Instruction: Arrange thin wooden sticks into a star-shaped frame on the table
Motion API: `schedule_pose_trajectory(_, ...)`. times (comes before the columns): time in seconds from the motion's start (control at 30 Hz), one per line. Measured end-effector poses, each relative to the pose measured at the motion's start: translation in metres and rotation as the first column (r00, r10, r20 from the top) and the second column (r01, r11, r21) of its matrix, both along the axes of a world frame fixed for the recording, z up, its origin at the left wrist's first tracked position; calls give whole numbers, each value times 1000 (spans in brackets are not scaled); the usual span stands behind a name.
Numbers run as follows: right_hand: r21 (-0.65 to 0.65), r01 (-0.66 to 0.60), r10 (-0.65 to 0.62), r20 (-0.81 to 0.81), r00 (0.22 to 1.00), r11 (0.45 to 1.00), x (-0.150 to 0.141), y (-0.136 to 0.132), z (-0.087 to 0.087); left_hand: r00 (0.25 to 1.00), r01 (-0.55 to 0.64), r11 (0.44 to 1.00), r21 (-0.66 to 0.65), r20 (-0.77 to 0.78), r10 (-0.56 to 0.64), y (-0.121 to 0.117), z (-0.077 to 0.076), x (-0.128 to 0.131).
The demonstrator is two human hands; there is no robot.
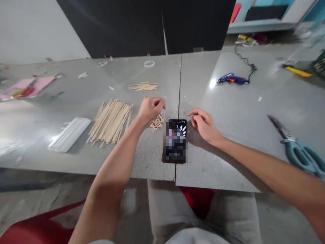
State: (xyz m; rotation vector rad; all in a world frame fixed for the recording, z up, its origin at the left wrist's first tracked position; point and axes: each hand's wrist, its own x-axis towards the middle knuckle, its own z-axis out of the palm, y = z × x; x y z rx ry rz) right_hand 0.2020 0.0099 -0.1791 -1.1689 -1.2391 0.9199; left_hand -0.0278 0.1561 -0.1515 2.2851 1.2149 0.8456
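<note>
My left hand (150, 108) is bent at the wrist above the table, its fingers curled together; whatever may be in them is too small to make out. Just below it lies a small lattice of short wooden stick pieces (157, 122), partly hidden by the hand. A smartphone (175, 141) with a lit screen lies between my two arms. To the phone's right, my right hand (205, 127) hovers with its index finger stretched out and the others loosely bent, holding nothing visible. Left of my left forearm is a large pile of wooden sticks (110, 120).
A smaller bunch of sticks (143, 86) lies farther back. A white case (69, 135) is at left. On the right are a blue glue gun (233, 79) with a cord, scissors (299, 149) and a yellow cutter (298, 71). A black board (152, 27) stands behind; the table has a seam.
</note>
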Motion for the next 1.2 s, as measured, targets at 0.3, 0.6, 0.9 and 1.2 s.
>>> schedule_pose_trajectory(0.3, 32, -10, 8, 46, 999, 999, 3, -5, 4, 946, -93, 988, 126, -299, 128, -7, 11, 8)
schedule_pose_trajectory(0.6, 35, -31, 30, 49, 998, 999, 1, -6, 5, 898, -12, 993, 113, -435, 61, -8, 2, 15)
schedule_pose_trajectory(0.9, 36, -44, 42, 38, 998, 998, 1, -5, 6, 875, -50, 995, 87, -477, 85, -7, 2, 13)
schedule_pose_trajectory(1.2, 24, -33, 33, 23, 999, 999, 0, -5, 4, 897, -50, 992, 117, -431, 96, -8, 6, 12)
